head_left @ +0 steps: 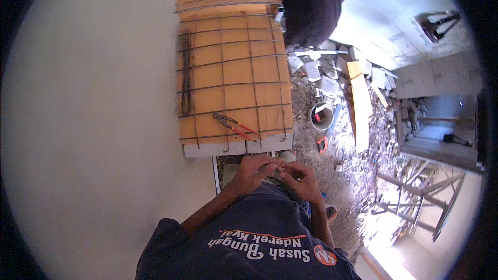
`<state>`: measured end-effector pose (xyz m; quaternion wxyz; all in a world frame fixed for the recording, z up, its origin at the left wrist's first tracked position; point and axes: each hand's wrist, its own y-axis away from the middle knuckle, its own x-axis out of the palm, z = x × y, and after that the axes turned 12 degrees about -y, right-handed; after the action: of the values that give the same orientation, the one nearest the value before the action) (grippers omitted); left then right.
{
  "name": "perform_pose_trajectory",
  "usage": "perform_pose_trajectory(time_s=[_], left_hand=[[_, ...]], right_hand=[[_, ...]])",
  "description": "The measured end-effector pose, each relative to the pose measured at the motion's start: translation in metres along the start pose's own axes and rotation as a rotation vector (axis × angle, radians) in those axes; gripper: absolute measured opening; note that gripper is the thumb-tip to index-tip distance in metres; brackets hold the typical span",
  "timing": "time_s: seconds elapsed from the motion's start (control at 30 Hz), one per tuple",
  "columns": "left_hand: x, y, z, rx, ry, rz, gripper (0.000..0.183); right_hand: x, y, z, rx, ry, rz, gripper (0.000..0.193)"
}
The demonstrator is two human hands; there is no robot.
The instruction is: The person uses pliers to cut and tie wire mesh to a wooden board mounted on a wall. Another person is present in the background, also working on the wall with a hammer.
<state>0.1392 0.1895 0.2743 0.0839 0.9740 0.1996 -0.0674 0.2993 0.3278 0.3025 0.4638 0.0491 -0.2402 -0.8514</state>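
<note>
Close in front of my dark shirt, my left hand (pixel 252 172) and my right hand (pixel 302 177) meet, fingertips pinched together. Whatever lies between the fingers is too small to make out. Just beyond them is the near edge of an orange board (pixel 207 88), raised above the ground. A grid of thin steel bars (pixel 223 62) covers it, some bar ends hooked. Pincers with red handles (pixel 236 126) lie on the grid's near part, apart from both hands. A dark bundle of tie wire (pixel 185 75) stretches along the grid's left side.
A person in dark clothing (pixel 314 8) is at the board's far right. Pale wall (pixel 93 124) runs along the left. Rubble, a bucket (pixel 321 118), a saw with an orange handle (pixel 322 144) and a plank (pixel 360 106) lie right; a wooden trestle (pixel 423 197) stands beyond.
</note>
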Motion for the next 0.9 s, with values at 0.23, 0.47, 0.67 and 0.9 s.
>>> perform_pose_trajectory(time_s=[0.23,0.47,0.67,0.9], left_hand=[[0.016,-0.053,0.020,-0.230,-0.202,-0.371,0.031],[0.011,-0.081,0.025,-0.408,-0.383,-0.684,0.029],[-0.014,-0.153,0.047,-0.415,-0.526,-0.698,0.030],[-0.048,-0.281,0.170,-0.502,-0.671,-0.510,0.026]], right_hand=[[-0.112,-0.075,0.020,-0.105,0.292,-0.116,0.018],[-0.219,-0.157,0.038,-0.240,0.170,-0.142,0.025],[-0.263,-0.203,0.026,-0.152,0.207,-0.114,0.021],[-0.277,-0.196,0.012,-0.108,0.244,-0.141,0.026]])
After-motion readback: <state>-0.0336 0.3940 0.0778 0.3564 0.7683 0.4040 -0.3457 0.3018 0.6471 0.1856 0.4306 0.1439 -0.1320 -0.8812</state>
